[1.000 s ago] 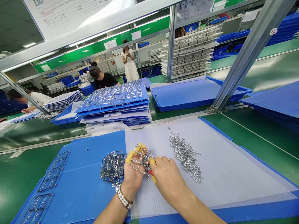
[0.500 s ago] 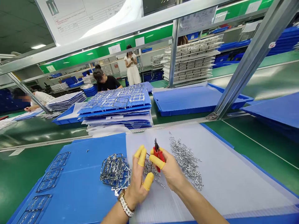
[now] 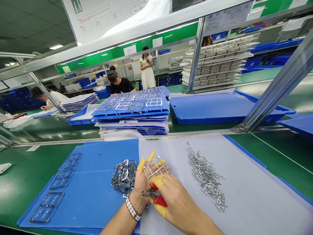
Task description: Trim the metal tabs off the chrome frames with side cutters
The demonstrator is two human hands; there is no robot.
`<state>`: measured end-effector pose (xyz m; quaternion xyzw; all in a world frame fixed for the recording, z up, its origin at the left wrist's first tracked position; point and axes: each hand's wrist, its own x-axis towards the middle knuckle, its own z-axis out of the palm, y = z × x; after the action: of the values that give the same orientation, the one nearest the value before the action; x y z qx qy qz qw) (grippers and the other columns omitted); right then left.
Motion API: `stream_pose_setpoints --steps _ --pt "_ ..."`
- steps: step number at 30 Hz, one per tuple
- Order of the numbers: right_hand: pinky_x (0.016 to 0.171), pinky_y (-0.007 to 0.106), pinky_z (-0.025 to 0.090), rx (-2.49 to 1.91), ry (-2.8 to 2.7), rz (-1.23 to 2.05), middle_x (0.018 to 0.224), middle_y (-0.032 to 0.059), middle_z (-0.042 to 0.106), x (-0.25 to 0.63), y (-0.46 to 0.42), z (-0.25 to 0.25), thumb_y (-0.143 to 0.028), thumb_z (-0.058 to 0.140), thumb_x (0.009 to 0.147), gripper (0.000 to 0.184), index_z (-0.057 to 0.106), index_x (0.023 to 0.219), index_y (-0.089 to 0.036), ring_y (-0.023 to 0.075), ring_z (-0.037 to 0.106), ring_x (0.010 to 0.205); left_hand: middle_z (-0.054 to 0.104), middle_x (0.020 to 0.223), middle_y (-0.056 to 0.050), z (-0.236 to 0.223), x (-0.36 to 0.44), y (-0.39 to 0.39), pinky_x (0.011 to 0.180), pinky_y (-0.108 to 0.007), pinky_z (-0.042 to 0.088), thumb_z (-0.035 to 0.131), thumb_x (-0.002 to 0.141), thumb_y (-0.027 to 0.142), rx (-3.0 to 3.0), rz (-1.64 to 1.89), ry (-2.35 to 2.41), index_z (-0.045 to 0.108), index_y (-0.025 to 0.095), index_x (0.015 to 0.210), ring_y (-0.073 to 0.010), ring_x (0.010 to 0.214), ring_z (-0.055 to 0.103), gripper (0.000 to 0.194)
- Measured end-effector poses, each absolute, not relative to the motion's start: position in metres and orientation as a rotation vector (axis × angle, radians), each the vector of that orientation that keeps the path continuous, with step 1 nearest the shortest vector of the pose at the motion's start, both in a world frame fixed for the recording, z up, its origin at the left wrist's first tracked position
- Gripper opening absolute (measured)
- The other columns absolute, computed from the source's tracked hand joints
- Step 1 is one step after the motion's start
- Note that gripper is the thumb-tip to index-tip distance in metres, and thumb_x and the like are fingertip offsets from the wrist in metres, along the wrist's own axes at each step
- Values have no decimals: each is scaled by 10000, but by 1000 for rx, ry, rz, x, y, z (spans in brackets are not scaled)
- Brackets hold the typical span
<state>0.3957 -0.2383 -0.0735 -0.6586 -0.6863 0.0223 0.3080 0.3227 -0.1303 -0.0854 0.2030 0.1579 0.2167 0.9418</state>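
A silvery frame (image 3: 156, 169) lies on the left hand (image 3: 141, 180), with the right hand (image 3: 175, 196) crowding its near side.
Leftmost, a tangled frame pile (image 3: 123, 176) sits just beside the left hand, which is palm up, fingers spread beneath the frame rather than clenched. The frame slants, its far edge rising rightward; no clear long axis shows. The cutters (image 3: 154, 196) point left toward the heel of the left hand, nearer the viewer than the frame; their jaws' gap cannot be told. The right hand's fingers curl round them, its forefinger at the frame's near edge, contact uncertain. Farther right, small silvery parts (image 3: 206, 176) lie well apart.
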Motion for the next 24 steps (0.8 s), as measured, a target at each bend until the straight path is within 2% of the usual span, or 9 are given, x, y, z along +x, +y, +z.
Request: stream_pose_setpoints --steps 3,7,12,16,24 --pt "764 363 404 -2011 -1647 -35 921 59 619 407 -239 -65 -197 550 775 196 558 971 -195 219 547 865 678 991 -94 -91 323 -132 959 -440 378 482 847 388 443 540 358 503 194 1284 -265 1004 606 479" --pt "698 378 388 -2334 -1597 -67 841 62 636 415 -232 -64 -291 561 811 136 591 900 -193 255 573 814 674 1027 -102 -97 325 -137 976 -396 371 458 872 422 500 555 364 559 152 1229 -249 1059 573 459" --pt "698 370 384 -2384 -1612 -34 874 69 654 411 -226 -64 -369 567 818 204 605 927 -200 253 587 824 648 1120 -114 -102 326 -139 986 -419 362 426 872 481 580 540 359 544 151 1262 -273 1108 541 525" --pt "705 373 389 -2406 -1640 5 887 82 661 410 -225 -60 -361 555 827 210 611 939 -193 260 593 846 640 1150 -104 -104 324 -138 1003 -422 347 428 871 490 641 573 397 502 180 1309 -270 1123 535 542" --pt "727 393 411 -2428 -1654 82 945 104 665 410 -226 -54 -351 532 837 302 601 1070 -173 271 604 880 615 1208 -101 -107 323 -138 1017 -411 341 465 856 488 736 620 429 516 190 1298 -269 1152 520 535"
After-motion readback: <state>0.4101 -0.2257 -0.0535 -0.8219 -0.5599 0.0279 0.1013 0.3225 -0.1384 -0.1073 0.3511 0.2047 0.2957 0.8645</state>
